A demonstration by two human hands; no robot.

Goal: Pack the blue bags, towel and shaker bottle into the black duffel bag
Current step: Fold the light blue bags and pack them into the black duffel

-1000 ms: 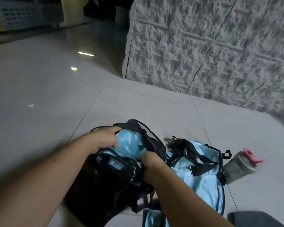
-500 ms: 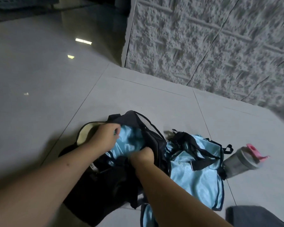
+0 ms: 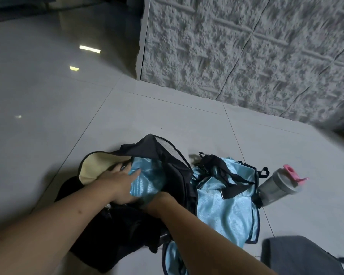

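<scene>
The black duffel bag (image 3: 111,231) lies open on the tiled floor, its cream lining showing at the far end. A shiny blue bag (image 3: 149,179) sits half inside its opening. My left hand (image 3: 117,183) lies flat on that bag with straight fingers, pressing it down. My right hand (image 3: 159,199) reaches into the duffel at the blue bag's near edge, fingers hidden. A second blue bag (image 3: 226,211) with black straps lies just right of the duffel. The grey shaker bottle (image 3: 276,187) with a pink lid lies on its side further right. A grey towel (image 3: 298,257) is at the bottom right.
A rough white textured wall (image 3: 246,56) runs along the far right, its corner near the top middle. More blue fabric (image 3: 173,259) shows under my right forearm. Glossy floor tiles (image 3: 48,116) stretch to the left.
My left hand let go of the blue bag's top and flattened onto it. My right hand sank deeper into the duffel. The blue bag sits lower and the cream lining shows more.
</scene>
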